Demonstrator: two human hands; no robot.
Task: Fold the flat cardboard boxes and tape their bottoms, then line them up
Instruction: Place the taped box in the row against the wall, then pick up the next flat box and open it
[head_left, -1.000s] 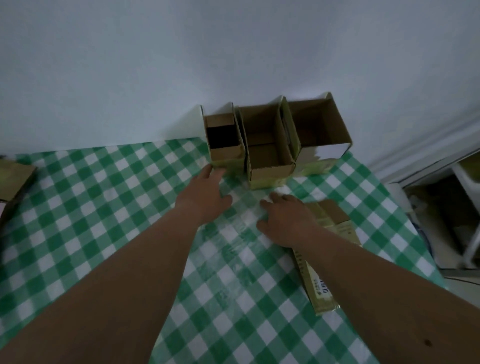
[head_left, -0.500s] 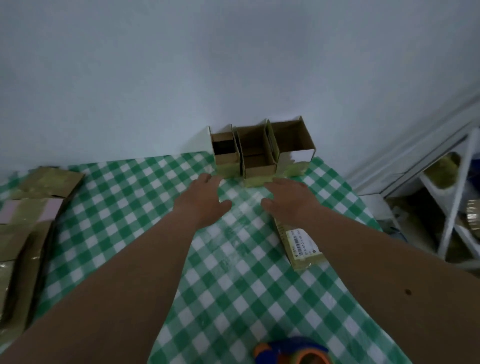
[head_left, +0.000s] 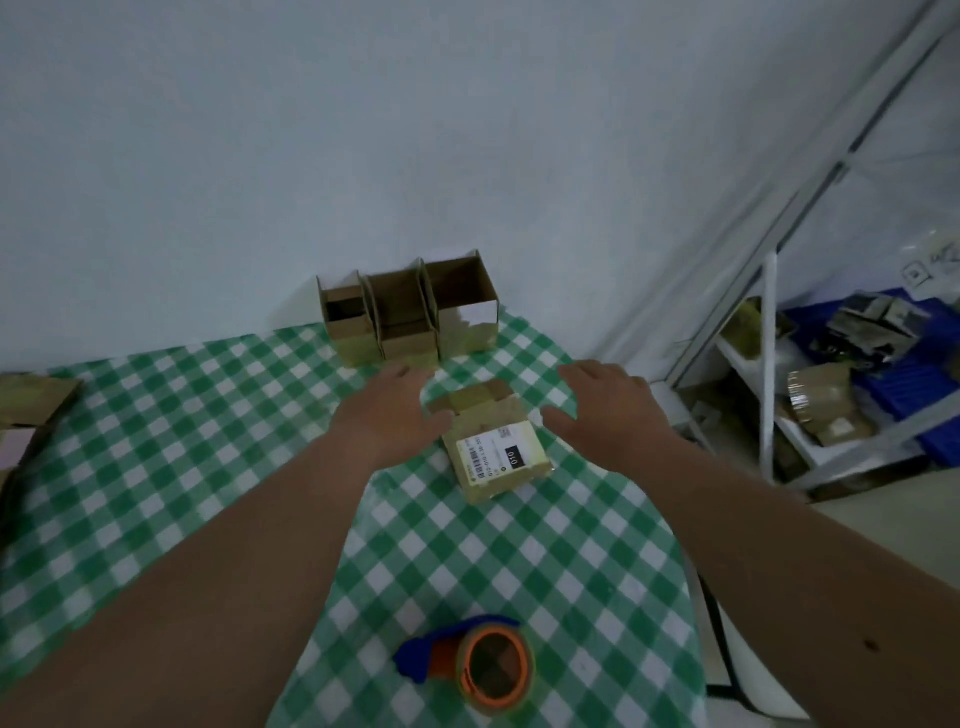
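Checked table (head_left: 156, 467): flat box (head_left: 493, 447) at 12 o'clock, light, stiff; grab side edges. Left hand (head_left: 389, 410) and right hand (head_left: 608, 410) fingers spread, empty.

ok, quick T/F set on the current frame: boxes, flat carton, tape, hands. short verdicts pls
1. Three folded boxes stand in a row by the wall. True.
2. The flat labelled carton lies between the two hands. True.
3. The right hand grips the tape dispenser. False: the dispenser lies untouched on the tablecloth, nearer the camera.
4. The left hand holds a folded box. False: its fingers are spread and hold nothing.
5. The carton's label faces down. False: the barcode label faces up.
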